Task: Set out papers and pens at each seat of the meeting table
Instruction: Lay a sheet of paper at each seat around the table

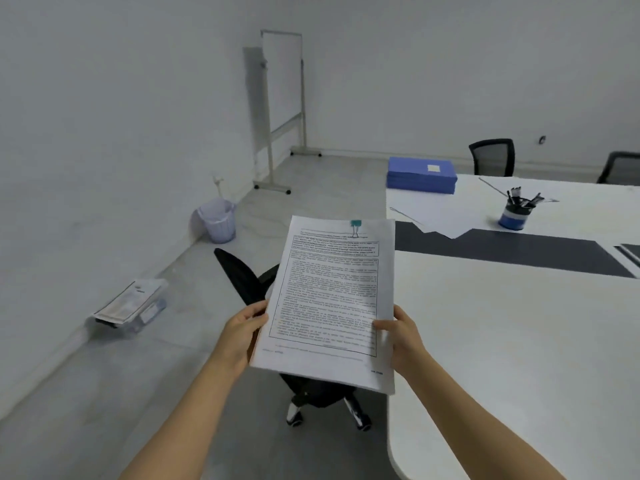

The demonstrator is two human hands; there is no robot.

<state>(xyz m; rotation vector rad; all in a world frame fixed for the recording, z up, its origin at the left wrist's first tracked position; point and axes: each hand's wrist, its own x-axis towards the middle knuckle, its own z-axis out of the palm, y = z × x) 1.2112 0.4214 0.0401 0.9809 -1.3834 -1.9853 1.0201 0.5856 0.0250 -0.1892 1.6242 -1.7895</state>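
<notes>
Gripping a printed stack of papers [332, 299] by its lower side edges, the left hand [242, 327] and the right hand [401, 332] are holding it up in the air. Each thumb is pressing on the top sheet while the fingers are going out of sight beneath. A green binder clip [355, 226] is pinching the stack's top edge. The stack is hanging above a black office chair [237, 271] and the near edge of the white worktop [519, 341], touching neither. Farther along the worktop, a blue cup [513, 218] is standing upright with pens [519, 197] sticking out of it, just beside some loose white sheets [443, 216]. A pile of blue folders [420, 176] is lying at the far corner. A wastebasket [218, 220] is sitting on the floor against the wall.
</notes>
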